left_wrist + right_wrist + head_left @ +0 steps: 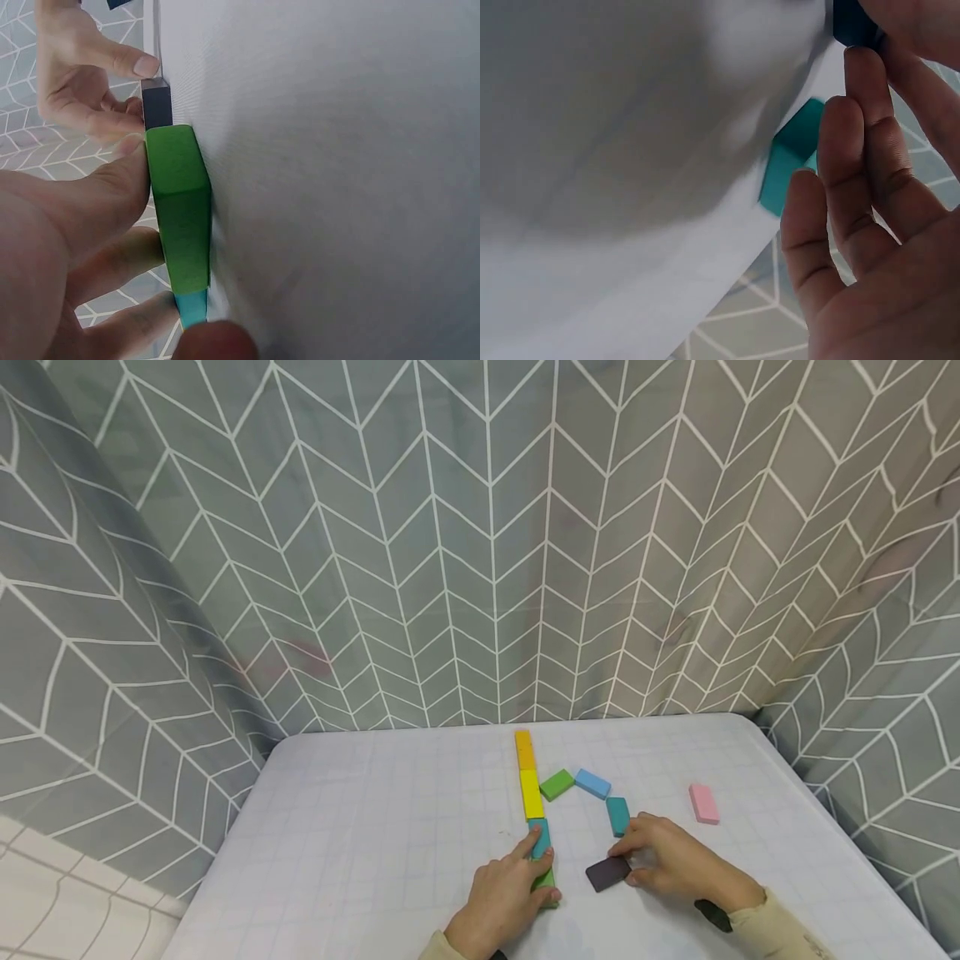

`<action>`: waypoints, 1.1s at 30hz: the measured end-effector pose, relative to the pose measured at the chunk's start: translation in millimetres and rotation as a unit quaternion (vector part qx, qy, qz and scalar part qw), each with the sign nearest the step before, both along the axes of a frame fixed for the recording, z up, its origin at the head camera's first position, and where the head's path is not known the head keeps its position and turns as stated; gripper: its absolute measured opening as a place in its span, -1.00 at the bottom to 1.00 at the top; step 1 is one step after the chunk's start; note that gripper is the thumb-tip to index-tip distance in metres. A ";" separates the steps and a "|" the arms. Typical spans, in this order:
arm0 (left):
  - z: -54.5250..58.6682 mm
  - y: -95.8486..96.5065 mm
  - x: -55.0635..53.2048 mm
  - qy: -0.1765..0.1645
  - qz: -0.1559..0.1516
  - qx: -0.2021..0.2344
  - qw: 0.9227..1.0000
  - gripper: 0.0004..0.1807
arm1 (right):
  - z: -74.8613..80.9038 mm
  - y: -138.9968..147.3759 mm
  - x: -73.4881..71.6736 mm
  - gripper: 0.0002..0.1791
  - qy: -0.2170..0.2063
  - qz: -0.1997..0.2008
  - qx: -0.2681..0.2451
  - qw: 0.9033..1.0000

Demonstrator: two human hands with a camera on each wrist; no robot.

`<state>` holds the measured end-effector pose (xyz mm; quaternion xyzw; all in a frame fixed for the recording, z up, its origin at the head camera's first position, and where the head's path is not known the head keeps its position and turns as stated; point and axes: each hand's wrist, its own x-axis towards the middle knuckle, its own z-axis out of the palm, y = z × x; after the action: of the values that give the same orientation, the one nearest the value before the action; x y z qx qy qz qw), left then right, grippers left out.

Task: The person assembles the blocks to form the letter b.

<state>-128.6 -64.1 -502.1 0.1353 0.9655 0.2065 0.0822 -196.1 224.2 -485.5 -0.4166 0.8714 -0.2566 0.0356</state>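
In the head view my left hand (504, 895) rests on the lower end of a column of blocks. Its index fingertip presses a teal block (537, 831), and the thumb and another finger touch a green block (180, 210), which is partly covered. To the right, my right hand (671, 858) pinches a black block (606, 873) at its right end, between thumb and fingers. That black block lies just right of the green one, apart from it. Above my right hand is a second teal block (618, 817), also seen in the right wrist view.
Above the pressed teal block stand a yellow block (531, 794) and an orange block (525, 750) in line. Another green block (557, 785) and a light blue block (592, 783) curve rightward from the column. A pink block (703, 803) lies farther right on the white table (360, 852).
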 end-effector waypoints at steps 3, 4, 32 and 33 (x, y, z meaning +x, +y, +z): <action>-0.7 0.0 -0.5 0.001 -0.002 -0.003 1.000 -0.37 | 0.4 -9.7 1.4 -0.65 0.000 0.006 -0.001 1.000; -0.9 -0.2 -0.4 0.002 -0.003 -0.003 1.000 -0.37 | 0.7 -12.8 1.4 -0.65 -0.003 0.007 0.001 1.000; -3.8 -3.6 0.1 0.036 -0.013 0.015 0.999 -0.32 | -1.8 -47.8 3.5 -0.62 -0.039 0.020 0.022 0.999; -4.4 -3.5 -0.3 0.037 -0.013 0.016 0.999 -0.33 | -2.0 -47.9 3.3 -0.62 -0.043 0.019 0.023 0.999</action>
<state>-128.9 -67.6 -506.4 0.1567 0.9627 0.2155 0.0467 -192.7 176.3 -487.4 -0.4204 0.8670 -0.2530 0.0871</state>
